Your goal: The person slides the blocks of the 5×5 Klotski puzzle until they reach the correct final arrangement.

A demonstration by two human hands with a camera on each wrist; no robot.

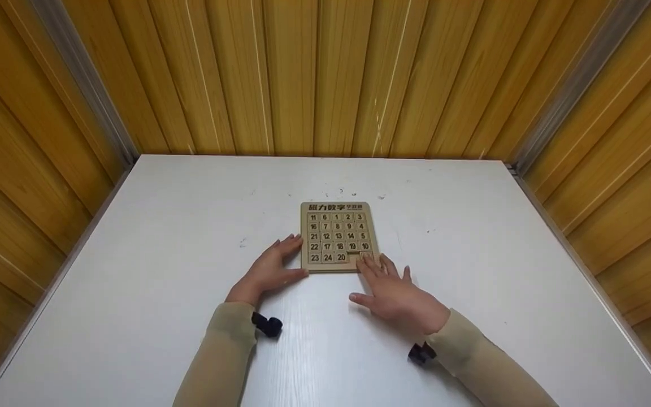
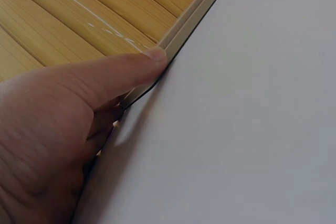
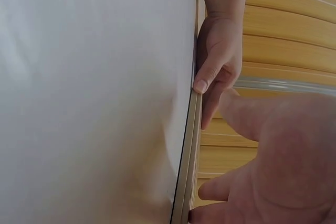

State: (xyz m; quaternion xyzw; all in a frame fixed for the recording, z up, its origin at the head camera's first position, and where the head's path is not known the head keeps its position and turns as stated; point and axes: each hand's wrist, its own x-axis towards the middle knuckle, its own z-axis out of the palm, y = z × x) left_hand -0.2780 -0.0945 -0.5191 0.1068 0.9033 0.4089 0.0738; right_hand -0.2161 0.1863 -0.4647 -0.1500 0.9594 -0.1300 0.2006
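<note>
A wooden sliding number puzzle (image 1: 331, 269) lies flat on the white table, its number tiles facing up and dark characters along its top. My left hand (image 1: 269, 268) holds its lower left corner, thumb on the near edge and fingers along the left side. In the left wrist view, that thumb (image 2: 147, 61) presses the puzzle's edge (image 2: 194, 22). My right hand (image 1: 399, 297) reaches over the lower right corner, fingers extended, fingertips on a partly covered tile in the bottom row. Left of those fingertips is a gap beside the 20 tile (image 1: 341, 258). The right thumb (image 1: 361, 298) is spread away from the puzzle.
The white table (image 1: 190, 215) extends around the puzzle, with small dark marks (image 1: 354, 194) behind it. Yellow wood-look panels (image 1: 303, 79) stand at the back and both sides, with grey metal posts (image 1: 91, 85) at the corners. Black wrist cameras (image 1: 269, 325) sit at both sleeves.
</note>
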